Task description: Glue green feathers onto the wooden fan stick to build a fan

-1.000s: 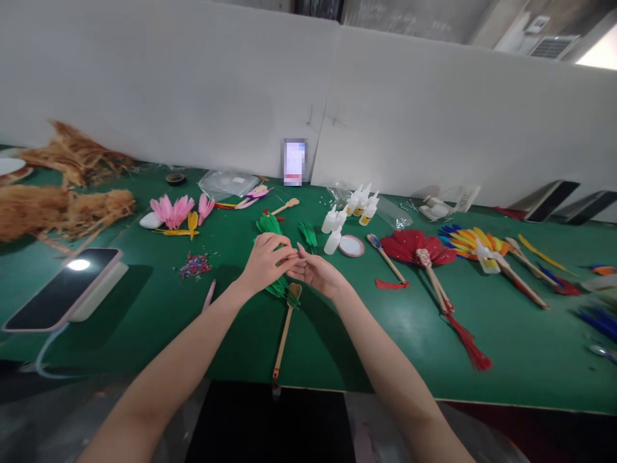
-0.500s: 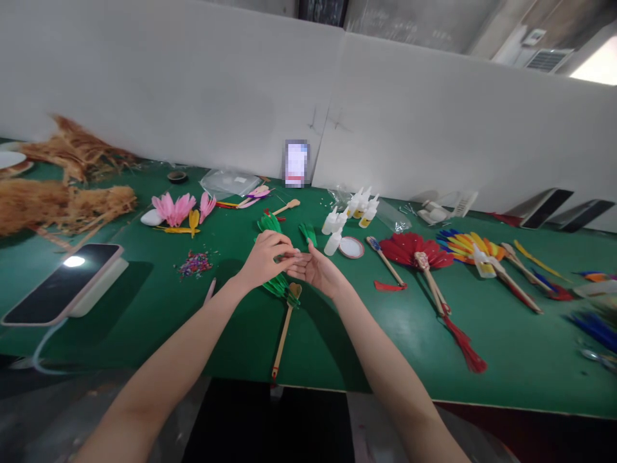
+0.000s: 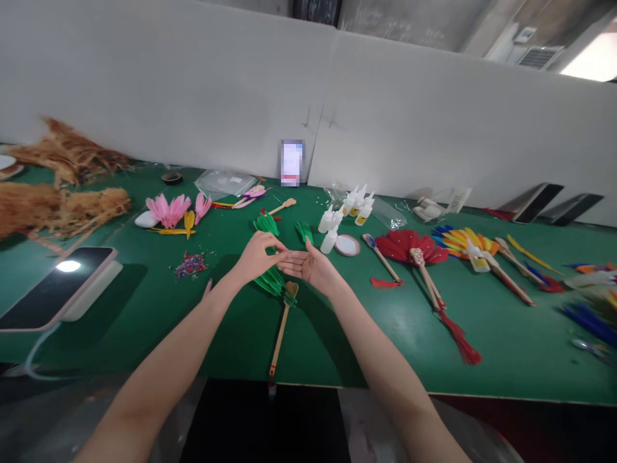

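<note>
Over the middle of the table, my left hand [image 3: 258,258] bends its fingers toward the thumb in a pinch against the fingertips of my right hand. Anything between those fingertips is too small to make out. My right hand [image 3: 315,269] is turned palm up with its fingers stretched out and thumb raised. Beneath them lie green feathers [image 3: 270,283], partly covered by my left hand, at the head of a wooden fan handle [image 3: 279,337]. More green feathers [image 3: 265,223] and a small green bunch [image 3: 303,231] lie just beyond the hands.
Right of my hands stand several glue bottles [image 3: 329,240] and a round lid [image 3: 348,245]. Farther right lie a red feather fan [image 3: 409,247] and a yellow-blue one [image 3: 465,243]. At left are pink feathers [image 3: 168,210], sequins [image 3: 191,265], a phone [image 3: 58,286] and brown fibre [image 3: 62,209].
The view has shifted slightly. My left fingers have drawn back a little from over my right fingers, and more of the right hand's outstretched fingers shows. The feathers and handle lie as before.
</note>
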